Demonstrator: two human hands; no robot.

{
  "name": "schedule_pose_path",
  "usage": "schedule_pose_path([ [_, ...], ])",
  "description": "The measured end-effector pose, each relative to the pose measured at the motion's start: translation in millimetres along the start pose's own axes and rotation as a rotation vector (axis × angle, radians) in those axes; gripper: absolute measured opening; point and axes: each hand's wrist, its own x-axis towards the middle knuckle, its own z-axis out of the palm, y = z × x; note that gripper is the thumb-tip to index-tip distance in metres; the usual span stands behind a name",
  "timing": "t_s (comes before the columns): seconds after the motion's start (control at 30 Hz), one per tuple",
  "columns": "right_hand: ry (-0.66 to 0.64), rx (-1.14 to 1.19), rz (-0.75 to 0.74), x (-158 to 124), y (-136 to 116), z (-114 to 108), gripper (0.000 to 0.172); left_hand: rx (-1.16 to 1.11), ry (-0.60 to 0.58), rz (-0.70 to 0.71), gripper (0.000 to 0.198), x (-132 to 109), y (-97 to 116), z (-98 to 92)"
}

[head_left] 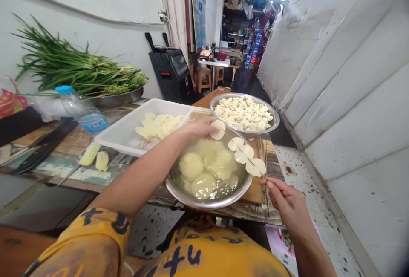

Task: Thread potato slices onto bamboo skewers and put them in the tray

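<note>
My left hand (201, 128) reaches over a steel bowl (179, 189) of water and peeled potatoes (204, 168), pinching a round potato slice (218, 130). My right hand (284, 198) grips the lower end of a thin bamboo skewer (255, 167) that carries three potato slices (245, 154) above the bowl's right rim. The skewer slants up and left toward the slice in my left hand.
A white plastic tray (121, 134) with skewered slices sits left of the bowl. A steel bowl of cauliflower (244, 113) stands behind. Potato pieces (96, 157), a water bottle (83, 111), a pan of green chives (79, 70) and a white wall (351, 98) on the right surround the table.
</note>
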Motion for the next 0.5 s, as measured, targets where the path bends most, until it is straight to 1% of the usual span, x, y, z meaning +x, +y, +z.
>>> schedule_pose_path([
  [0.07, -0.021, -0.071, 0.007, -1.5, -2.2, -1.8, 0.034, -0.15, 0.083, -0.045, 0.01, 0.0, 3.4, 2.1],
  [0.17, 0.003, -0.128, -0.025, -2.2, -6.2, -3.7, 0.035, -0.222, 0.19, -0.044, 0.009, 0.5, 6.9, 3.4],
  [0.23, 0.005, -0.142, -0.036, -2.2, -7.5, -4.1, 0.036, -0.253, 0.236, -0.027, 0.012, 1.2, 7.1, 2.9],
  [0.3, 0.006, -0.149, -0.037, -2.0, -7.5, -3.7, 0.036, -0.286, 0.252, -0.023, 0.017, 2.4, 5.8, 1.9],
  [0.37, 0.015, -0.148, -0.049, -1.6, -6.4, -2.6, 0.035, -0.269, 0.276, -0.009, 0.02, 4.3, 3.3, 1.1],
  [0.5, 0.026, -0.098, -0.082, -0.6, -3.6, 0.5, 0.031, -0.056, 0.43, 0.042, 0.015, 9.3, -2.4, 0.9],
])
